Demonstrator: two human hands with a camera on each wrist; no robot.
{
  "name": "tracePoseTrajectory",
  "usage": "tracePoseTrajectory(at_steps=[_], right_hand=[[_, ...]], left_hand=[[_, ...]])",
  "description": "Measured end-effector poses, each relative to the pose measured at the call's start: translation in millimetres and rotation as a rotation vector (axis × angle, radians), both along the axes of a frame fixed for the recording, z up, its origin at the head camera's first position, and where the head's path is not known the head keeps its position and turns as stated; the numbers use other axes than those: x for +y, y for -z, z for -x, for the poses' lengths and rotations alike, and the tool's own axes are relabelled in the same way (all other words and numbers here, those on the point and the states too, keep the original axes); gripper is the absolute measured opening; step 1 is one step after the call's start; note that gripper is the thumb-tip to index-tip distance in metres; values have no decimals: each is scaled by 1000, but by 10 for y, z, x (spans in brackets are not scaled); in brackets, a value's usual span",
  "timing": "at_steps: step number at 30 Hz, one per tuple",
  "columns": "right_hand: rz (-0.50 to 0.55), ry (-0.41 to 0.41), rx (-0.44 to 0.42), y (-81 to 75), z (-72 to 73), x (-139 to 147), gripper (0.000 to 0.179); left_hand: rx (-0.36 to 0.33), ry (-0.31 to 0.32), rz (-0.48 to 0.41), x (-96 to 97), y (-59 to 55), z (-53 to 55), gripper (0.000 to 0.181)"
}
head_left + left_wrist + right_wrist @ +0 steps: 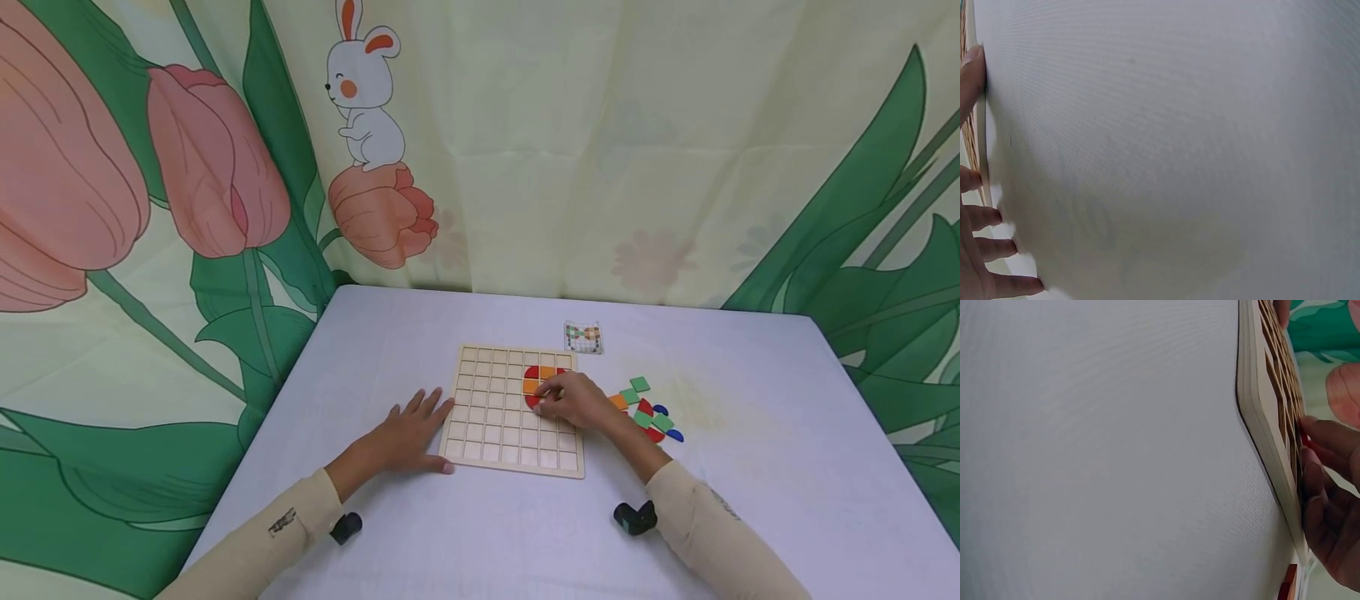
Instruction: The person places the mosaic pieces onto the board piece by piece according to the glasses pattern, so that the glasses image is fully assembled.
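Observation:
A square wooden grid board [491, 425] lies on the table. My left hand [408, 433] is spread at its left side, fingertips at the rim and thumb by the near corner; in the left wrist view the fingers [997, 250] are straight. Over the right half of the board, my right hand [576, 400] pinches a red rounded piece [532, 401] low over the cells. That red piece [1305, 439] shows between thumb and finger in the right wrist view. Beside it sit an orange square [531, 387], a red quarter-round piece [532, 372] and another orange square [547, 372]. The hand partly covers more pieces.
Loose green, red, orange and blue pieces [663, 422] lie scattered right of the board, near the right forearm. A small pattern card [583, 337] lies beyond the board's far right corner. A printed curtain [525, 167] hangs behind the white table [750, 433].

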State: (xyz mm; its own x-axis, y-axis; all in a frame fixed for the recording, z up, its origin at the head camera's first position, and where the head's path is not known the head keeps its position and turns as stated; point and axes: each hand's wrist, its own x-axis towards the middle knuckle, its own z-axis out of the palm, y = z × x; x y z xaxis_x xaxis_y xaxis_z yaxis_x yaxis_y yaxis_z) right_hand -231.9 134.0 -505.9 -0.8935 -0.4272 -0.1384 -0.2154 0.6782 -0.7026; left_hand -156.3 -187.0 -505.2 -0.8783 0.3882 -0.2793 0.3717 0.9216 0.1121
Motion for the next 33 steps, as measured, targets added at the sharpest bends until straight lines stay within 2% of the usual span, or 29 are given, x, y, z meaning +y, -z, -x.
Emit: tracePoseTrajectory(at_steps=[5, 18, 26, 33], right_hand=[[-30, -4, 38, -5, 12, -18, 16], [-57, -18, 44, -58, 17, -13, 12], [-11, -47, 58, -42, 11, 19, 17], [66, -99, 17, -41, 11, 210, 28]], left_hand=[[1, -3, -1, 3, 0, 4, 109], [3, 0, -11, 4, 3, 1, 109], [-3, -9, -9, 1, 8, -6, 109], [-5, -18, -14, 5, 11, -19, 110]])
